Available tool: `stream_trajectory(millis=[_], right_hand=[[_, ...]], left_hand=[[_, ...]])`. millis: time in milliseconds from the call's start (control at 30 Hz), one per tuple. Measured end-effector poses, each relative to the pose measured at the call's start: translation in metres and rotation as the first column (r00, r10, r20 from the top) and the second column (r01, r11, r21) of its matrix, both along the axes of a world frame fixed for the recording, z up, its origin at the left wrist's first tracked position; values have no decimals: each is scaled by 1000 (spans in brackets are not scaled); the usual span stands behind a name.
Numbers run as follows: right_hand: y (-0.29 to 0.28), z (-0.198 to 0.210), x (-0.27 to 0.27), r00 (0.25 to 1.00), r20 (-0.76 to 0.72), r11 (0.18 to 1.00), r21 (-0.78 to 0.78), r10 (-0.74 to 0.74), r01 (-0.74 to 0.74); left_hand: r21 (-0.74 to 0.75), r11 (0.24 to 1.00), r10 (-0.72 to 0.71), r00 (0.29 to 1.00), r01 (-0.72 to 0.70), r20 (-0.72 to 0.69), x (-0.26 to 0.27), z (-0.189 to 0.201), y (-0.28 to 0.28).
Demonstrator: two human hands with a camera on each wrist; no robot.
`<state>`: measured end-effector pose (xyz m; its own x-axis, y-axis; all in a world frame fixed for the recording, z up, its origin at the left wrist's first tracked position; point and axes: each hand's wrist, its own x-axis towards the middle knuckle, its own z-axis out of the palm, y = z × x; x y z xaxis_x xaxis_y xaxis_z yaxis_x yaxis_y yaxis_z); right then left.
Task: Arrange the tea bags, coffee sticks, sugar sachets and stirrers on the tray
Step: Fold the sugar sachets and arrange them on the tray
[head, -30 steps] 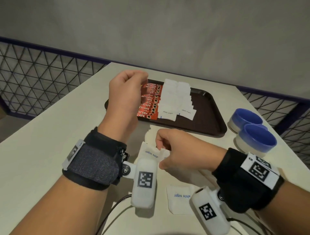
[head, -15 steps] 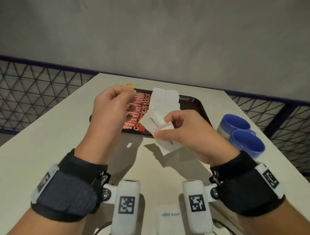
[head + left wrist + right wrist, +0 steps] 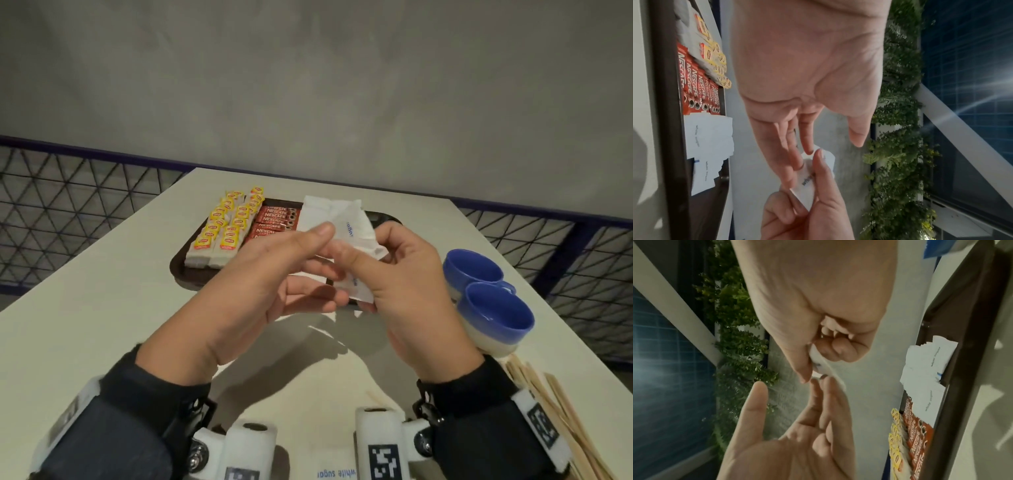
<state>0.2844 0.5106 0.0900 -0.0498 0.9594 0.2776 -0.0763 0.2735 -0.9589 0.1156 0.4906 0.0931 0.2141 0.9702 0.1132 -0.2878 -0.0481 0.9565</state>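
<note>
Right hand [image 3: 407, 274], raised above the table [image 3: 102, 308] just in front of the tray [image 3: 181, 274]: thumb and curled fingers pinching white sugar sachets [image 3: 356, 236]. Left hand [image 3: 270, 274] alongside, fingers straight and relaxed, fingertips touching the held sachets, thumb apart. On the brown tray, from left to right: yellow-labelled tea bags [image 3: 226, 229] in rows, red coffee sticks [image 3: 274, 222], overlapping white sugar sachets partly hidden behind the hands. One more sachet [image 3: 335, 472] flat on the table at the near edge, between the wrists. Wooden stirrers [image 3: 565, 418] on the table, near right. Two blue cups [image 3: 486, 291] beside the tray, right.
</note>
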Motion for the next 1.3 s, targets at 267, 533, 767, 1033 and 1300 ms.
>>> stream_trajectory(millis=[267,533,767,1033,1300], right_hand=[[-10,1,6,963,251,994,22,97,-106],[-15,-4,2,928,372,992,111,8,-52],[-14,-5,-2,992,130,1000,31,-5,1],[-10,-6,3,1000,18,999,-27,-23,23],[-10,-9,-2,1000,-13,999,-37,-8,8]], left_hand=[[0,998,64,993,-64,-99,14,-5,-2],[-54,957,282,957,-286,-66,14,-10,7],[5,964,264,964,-265,18,14,-10,4],[34,945,323,944,-326,71,13,-12,6],[64,894,434,894,-443,111,18,-15,9]])
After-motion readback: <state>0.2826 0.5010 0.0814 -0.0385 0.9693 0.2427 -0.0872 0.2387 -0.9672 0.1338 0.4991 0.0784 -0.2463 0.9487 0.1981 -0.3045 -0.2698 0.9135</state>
